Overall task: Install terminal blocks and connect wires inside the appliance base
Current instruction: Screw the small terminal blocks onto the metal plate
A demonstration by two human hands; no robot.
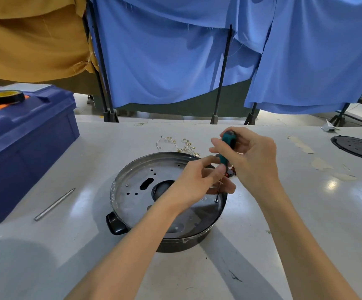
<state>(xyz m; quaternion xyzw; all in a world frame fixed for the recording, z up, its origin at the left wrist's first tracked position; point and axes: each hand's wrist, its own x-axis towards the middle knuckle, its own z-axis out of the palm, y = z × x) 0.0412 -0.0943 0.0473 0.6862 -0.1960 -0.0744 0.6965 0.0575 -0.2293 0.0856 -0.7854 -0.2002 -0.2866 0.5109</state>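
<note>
Two hands point(194, 182) point(251, 161), one screwdriver point(226, 146), one base point(132, 182)

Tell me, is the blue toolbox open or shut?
Shut: the blue toolbox has its lid down flat, and a tape roll sits on top of it.

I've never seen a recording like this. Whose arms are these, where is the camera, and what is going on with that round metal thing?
No machine here: a person's two bare hands, filmed by one camera worn on their head, looking down. The right hand grips a green-handled screwdriver; the left hand pinches its shaft, tip on a screw in the round appliance base. On the white table lie a blue toolbox, a metal rod, small wires and a black disc.
</note>
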